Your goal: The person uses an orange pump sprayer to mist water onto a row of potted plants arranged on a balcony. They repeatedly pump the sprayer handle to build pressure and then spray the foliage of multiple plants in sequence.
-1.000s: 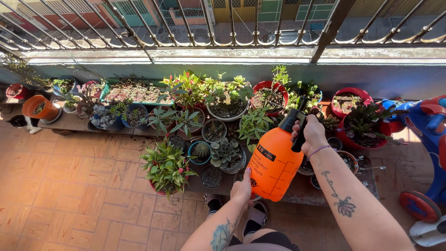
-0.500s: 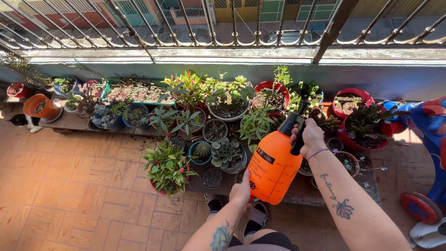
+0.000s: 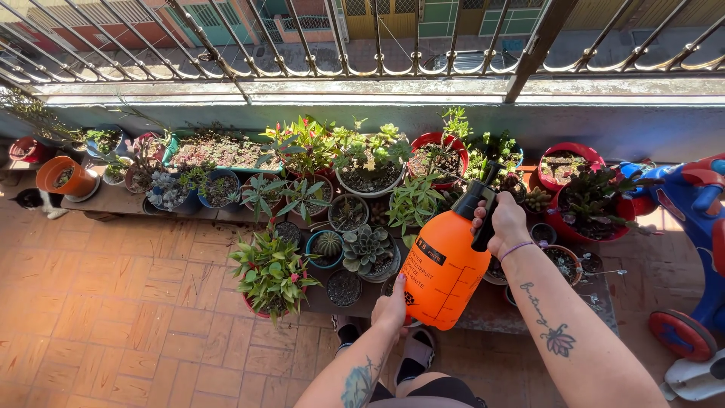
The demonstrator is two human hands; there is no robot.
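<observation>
orange sprayer held over the balcony pots

while i stand at the low wooden bench (image 3: pixel 113 198) of potted plants, i hold a round-bodied orange plastic pressure sprayer (image 3: pixel 445 266) tilted in front of me, its black pump head (image 3: pixel 477 202) pointing up and away toward the wall. my right hand (image 3: pixel 504 223) is wrapped around the black handle at the top, fingers closed on it, a thin purple band (image 3: pixel 516 246) on my wrist. my left hand (image 3: pixel 393 305) cups the bottom of the orange body from the lower left, fingers pressed flat against the plastic, so both hands carry the sprayer. it hangs in the air above the front edge of the bench, not resting on anything.

just left of the sprayer sits a grey-green rosette succulent (image 3: pixel 365 248) in a small pot, and beside that a round cactus in a teal pot (image 3: pixel 327 245). further left, at the bench corner, a leafy green and pink plant (image 3: pixel 269 272) stands in a red pot. behind the sprayer are a white bowl of succulents (image 3: pixel 370 162) and a red round pot (image 3: pixel 438 157). to the right stands a wide red pot with a dark trailing plant (image 3: pixel 593 204), and a blue and red ride-on toy (image 3: pixel 698 227) sits at the far right. an orange terracotta pot (image 3: pixel 64 175) is well apart on the far left. terracotta floor tiles (image 3: pixel 121 317) lie below, with a black metal railing (image 3: pixel 362 45) above the wall.
</observation>
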